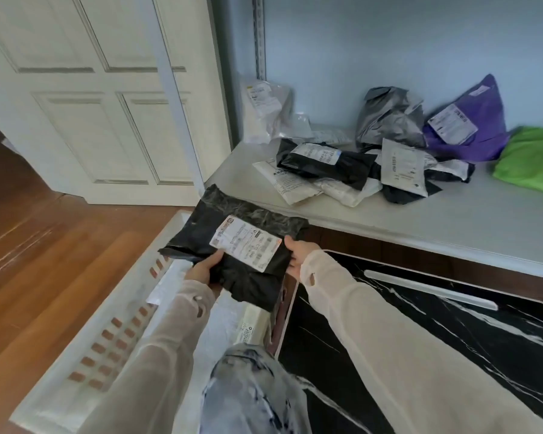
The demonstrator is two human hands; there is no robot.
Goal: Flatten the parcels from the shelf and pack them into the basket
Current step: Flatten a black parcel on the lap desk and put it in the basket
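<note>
A flat black parcel [232,233] with a white shipping label hangs in the air above the white plastic basket [107,333] on the floor. My left hand [205,265] grips its near left edge, thumb on top. My right hand [298,252] pinches its right edge. Pale parcels lie in the basket under it, partly hidden by my arms and knee. On the white shelf [452,220] lies a heap of parcels: a black one [326,162], a grey one [389,117], a purple one [470,123], a green one [533,158] and white ones [264,111].
A white panelled door [107,104] stands at the left above the wooden floor [35,239]. Below the shelf is a black marbled cabinet front [452,327] with a white bar handle [430,288]. My knee in pale jeans [251,389] is at the bottom centre.
</note>
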